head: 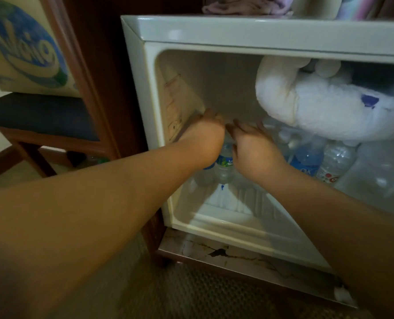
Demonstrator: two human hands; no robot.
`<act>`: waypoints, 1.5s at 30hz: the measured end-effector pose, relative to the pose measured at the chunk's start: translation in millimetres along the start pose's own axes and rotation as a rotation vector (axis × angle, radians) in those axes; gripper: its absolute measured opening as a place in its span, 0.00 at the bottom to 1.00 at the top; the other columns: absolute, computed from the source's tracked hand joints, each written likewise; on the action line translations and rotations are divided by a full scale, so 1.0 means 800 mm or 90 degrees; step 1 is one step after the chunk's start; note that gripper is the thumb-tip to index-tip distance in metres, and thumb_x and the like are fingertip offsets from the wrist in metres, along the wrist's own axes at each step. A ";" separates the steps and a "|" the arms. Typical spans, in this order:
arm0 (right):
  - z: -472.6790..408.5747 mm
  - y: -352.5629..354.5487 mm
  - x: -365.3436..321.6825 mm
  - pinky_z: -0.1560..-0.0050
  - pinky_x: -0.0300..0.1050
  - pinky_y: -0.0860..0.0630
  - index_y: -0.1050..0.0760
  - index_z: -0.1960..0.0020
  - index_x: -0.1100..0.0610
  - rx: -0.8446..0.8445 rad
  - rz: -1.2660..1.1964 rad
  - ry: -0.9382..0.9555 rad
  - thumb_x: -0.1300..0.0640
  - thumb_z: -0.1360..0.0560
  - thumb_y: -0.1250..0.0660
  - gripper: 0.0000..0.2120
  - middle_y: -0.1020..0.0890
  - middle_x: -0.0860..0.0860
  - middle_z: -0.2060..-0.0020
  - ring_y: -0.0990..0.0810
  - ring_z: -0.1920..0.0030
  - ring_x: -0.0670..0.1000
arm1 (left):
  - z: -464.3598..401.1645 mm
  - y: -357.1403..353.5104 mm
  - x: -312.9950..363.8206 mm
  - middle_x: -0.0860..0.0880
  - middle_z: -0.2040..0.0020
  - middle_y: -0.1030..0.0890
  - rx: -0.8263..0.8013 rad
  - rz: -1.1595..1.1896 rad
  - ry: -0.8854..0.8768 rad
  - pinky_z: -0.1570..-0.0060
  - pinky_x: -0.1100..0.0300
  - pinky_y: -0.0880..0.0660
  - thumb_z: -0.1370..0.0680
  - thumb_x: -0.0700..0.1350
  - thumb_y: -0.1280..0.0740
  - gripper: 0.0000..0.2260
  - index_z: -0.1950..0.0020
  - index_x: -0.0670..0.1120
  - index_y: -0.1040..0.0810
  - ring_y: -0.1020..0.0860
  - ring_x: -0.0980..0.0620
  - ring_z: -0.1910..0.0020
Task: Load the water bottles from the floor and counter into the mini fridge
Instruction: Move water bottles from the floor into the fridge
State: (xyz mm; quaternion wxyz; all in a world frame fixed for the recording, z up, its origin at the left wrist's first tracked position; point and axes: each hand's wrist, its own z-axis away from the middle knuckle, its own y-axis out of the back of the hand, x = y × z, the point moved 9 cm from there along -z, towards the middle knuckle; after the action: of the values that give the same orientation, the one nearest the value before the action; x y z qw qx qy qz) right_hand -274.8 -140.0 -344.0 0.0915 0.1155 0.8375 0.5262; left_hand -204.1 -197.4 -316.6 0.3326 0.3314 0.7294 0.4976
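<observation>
Bottle point(224, 162), blue-green label unreadable, stands inside the open fridge point(249, 34) between left hand point(205, 137) and right hand point(252, 146), both curled around it, beside bottles point(320, 162) with partly legible lettering "OK".

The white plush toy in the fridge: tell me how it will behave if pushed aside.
The white plush toy would probably squash and flop, since it already sags over the bottles beneath. It looks light for its bulk. It seems wedged against the mini fridge ceiling, so it may spring back.
</observation>
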 end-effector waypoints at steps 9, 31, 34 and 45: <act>0.121 0.053 -0.179 0.55 0.55 0.31 0.17 0.53 0.54 0.191 -0.241 0.274 0.60 0.27 0.31 0.06 0.18 0.52 0.54 0.22 0.56 0.57 | 0.225 0.131 -0.112 0.54 0.45 0.15 0.055 0.555 -0.007 0.47 0.56 0.18 0.20 0.44 0.27 0.15 0.33 0.47 0.20 0.15 0.55 0.52; 0.347 -0.351 -0.727 0.49 0.55 0.16 0.29 0.29 0.57 -0.951 -0.391 -0.156 0.44 0.21 0.31 0.26 0.19 0.59 0.43 0.17 0.49 0.59 | 0.815 -0.099 -0.379 0.52 0.40 0.23 -0.225 0.255 0.895 0.42 0.57 0.25 0.21 0.52 0.30 0.18 0.30 0.59 0.24 0.22 0.50 0.41; 0.358 -0.385 -0.737 0.47 0.52 0.17 0.29 0.30 0.59 -0.916 -0.374 -0.202 0.40 0.24 0.29 0.31 0.18 0.58 0.43 0.17 0.46 0.57 | 0.826 -0.107 -0.385 0.53 0.40 0.21 -0.159 0.239 0.908 0.43 0.57 0.25 0.21 0.49 0.29 0.18 0.31 0.56 0.23 0.22 0.51 0.43; 0.237 -0.256 -0.595 0.59 0.40 0.22 0.27 0.43 0.50 -0.465 -0.535 -0.093 0.49 0.21 0.33 0.10 0.19 0.47 0.52 0.20 0.56 0.44 | 0.727 -0.078 -0.363 0.57 0.54 0.23 -0.142 0.202 0.735 0.58 0.61 0.29 0.21 0.53 0.31 0.07 0.43 0.55 0.18 0.23 0.57 0.55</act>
State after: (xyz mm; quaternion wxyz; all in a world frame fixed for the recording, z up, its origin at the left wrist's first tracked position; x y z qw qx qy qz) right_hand 212.5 -200.4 -595.3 0.3851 -0.2308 0.5664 0.6911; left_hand 422.9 -157.8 -495.4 -0.1626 0.0761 0.6771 0.7137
